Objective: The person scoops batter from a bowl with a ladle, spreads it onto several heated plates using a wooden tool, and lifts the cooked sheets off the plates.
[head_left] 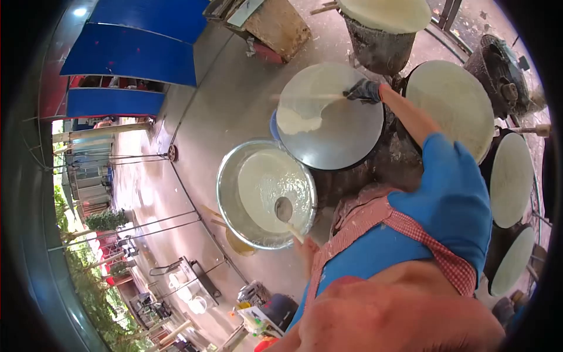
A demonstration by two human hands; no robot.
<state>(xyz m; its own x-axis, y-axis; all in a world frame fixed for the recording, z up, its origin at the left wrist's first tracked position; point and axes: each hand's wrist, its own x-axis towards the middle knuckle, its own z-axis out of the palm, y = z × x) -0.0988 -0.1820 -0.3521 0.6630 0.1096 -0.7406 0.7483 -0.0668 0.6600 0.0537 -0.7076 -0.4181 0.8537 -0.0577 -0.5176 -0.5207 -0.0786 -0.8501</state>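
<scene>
My left hand [306,251], partly hidden by my body, is closed round the pale handle of a ladle [284,209]. The ladle's round bowl rests in pale batter [264,182] inside a wide metal basin [221,199]. Further along, my right hand [365,91] wears a dark glove and is closed on a thin, motion-blurred spreader [328,96] over a round griddle [334,146]. A pale sheet of batter [302,120] covers the far part of that griddle; the nearer part shows bare grey metal.
More round griddles with pale sheets, one [450,102] beside my right arm and another [511,179] behind it, stand on dark stoves. A pale-topped drum [381,50] and a worn box [278,26] are beyond. A cart with white buckets [190,287] stands on the floor.
</scene>
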